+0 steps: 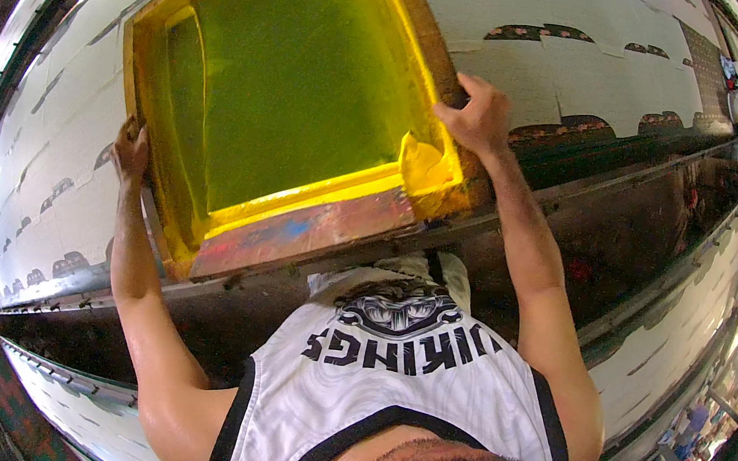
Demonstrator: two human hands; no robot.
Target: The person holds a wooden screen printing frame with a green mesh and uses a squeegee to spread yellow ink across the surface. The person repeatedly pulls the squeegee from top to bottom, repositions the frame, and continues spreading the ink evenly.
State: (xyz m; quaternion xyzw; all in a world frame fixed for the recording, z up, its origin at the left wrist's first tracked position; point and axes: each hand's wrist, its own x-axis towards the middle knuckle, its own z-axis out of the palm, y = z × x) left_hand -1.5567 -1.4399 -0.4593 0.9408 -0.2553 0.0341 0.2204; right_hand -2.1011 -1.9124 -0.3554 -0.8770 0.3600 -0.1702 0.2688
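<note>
Both bare arms stretched forward from the lower edge, elbows only slightly bent, spread wide apart to span a large rectangular wooden screen-printing frame with green mesh and yellow-stained borders (301, 79).

Left hand (129, 150) at the frame's left side rail, wrist cocked upward, fingers curled closed over the outer edge of the wood, thumb toward the inside; forearm rising nearly straight beneath it. Frame directly to the right of this hand, touching the palm.

Right hand (472, 113) on the opposite rail, near the far end of that side, knuckles up, fingers bent down and clamped on the brown outer edge, thumb pointing back toward the yellow inner border. Forearm running down and to the right from the wrist, long and nearly straight. Frame just left of this hand, a pool of thick yellow ink (425, 165) in the corner just below the fingers.

Frame lying flat on a long white fabric-covered printing table (36, 184), extending beyond both hands, with rows of dark arched prints (540, 34) above and to the right of the right hand. Near rail of the frame smeared red and blue, between the two forearms. White sleeveless jersey with black trim (405, 377) below, between the upper arms.
</note>
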